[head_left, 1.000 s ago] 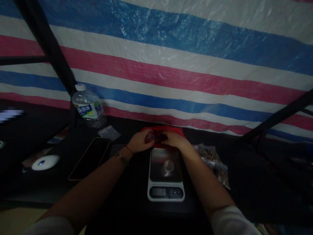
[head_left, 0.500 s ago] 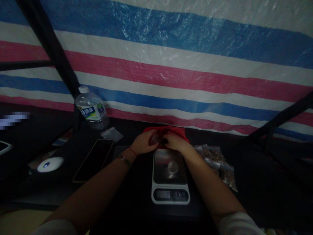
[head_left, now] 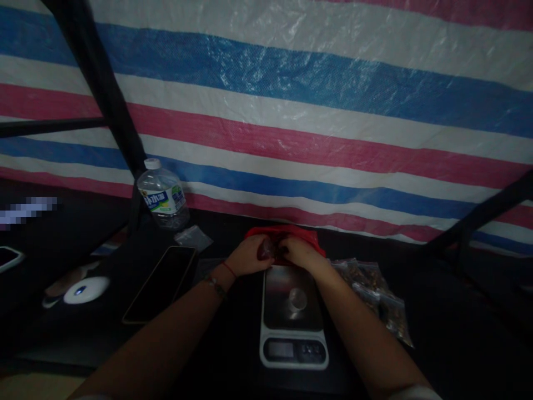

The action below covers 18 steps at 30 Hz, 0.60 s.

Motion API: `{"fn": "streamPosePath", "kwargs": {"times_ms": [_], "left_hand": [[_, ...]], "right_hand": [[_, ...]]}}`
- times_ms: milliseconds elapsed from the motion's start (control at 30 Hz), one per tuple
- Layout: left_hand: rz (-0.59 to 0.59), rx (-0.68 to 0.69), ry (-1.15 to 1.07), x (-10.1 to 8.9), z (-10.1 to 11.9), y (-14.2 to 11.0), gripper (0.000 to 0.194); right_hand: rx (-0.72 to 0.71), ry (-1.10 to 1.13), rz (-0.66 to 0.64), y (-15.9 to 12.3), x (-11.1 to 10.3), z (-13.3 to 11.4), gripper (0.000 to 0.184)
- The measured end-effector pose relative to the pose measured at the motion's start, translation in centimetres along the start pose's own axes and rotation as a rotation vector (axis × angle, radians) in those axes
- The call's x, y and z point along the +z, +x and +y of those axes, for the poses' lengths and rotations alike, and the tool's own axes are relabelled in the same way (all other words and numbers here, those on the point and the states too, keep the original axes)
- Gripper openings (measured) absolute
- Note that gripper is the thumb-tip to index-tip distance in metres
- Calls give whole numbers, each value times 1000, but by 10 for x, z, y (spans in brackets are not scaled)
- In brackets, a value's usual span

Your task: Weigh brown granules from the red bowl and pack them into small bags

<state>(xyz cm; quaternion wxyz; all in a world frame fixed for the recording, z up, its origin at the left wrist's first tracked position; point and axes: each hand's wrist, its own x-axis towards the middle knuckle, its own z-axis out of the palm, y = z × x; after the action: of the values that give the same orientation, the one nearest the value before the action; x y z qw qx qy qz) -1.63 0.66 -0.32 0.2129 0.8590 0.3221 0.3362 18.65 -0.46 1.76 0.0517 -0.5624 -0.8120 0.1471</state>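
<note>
At the far end of the black tabletop, a red plastic bag (head_left: 310,238) lies spread and crumpled. My left hand (head_left: 252,254) reaches to its near edge, fingers closed around a small clear plastic bag (head_left: 265,250). Opposite it, my right hand (head_left: 297,253) dips into the red bag with curled fingers; whatever they grip is dark and hidden. Just below both hands sits a white kitchen scale (head_left: 293,316) with a metal plate. On that plate stands a small clear cup (head_left: 297,300). Several zip bags of brown pieces (head_left: 372,286) lie beside my right forearm.
A black phone (head_left: 162,283) and a flat zip bag (head_left: 194,239) lie left of my left arm. Behind them a large clear bottle (head_left: 164,197) stands against a black frame post. A white rounded device (head_left: 86,290) is further left. Striped plastic sheeting (head_left: 291,133) hangs behind the table.
The camera has tilted up slightly, so everything sits lower in the picture. Both hands stay at the red bag, with only small finger movement.
</note>
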Motion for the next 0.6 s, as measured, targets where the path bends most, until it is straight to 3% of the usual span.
{"fn": "streamPosePath", "kwargs": {"times_ms": [133,267,467,600], "left_hand": [[-22,1,11,0,1,0,47],[-54,9,35,0,3,1,43],[-32,-41,74,4,4,2,44],[-8,-61,52,6,6,3,47]], "right_hand": [[39,61,-38,4,-2,9,27],[59,217,55,5,-5,12,31],[-41,551,222,3,-13,-3,26],[-89,699,250,1,-14,-16,24]]}}
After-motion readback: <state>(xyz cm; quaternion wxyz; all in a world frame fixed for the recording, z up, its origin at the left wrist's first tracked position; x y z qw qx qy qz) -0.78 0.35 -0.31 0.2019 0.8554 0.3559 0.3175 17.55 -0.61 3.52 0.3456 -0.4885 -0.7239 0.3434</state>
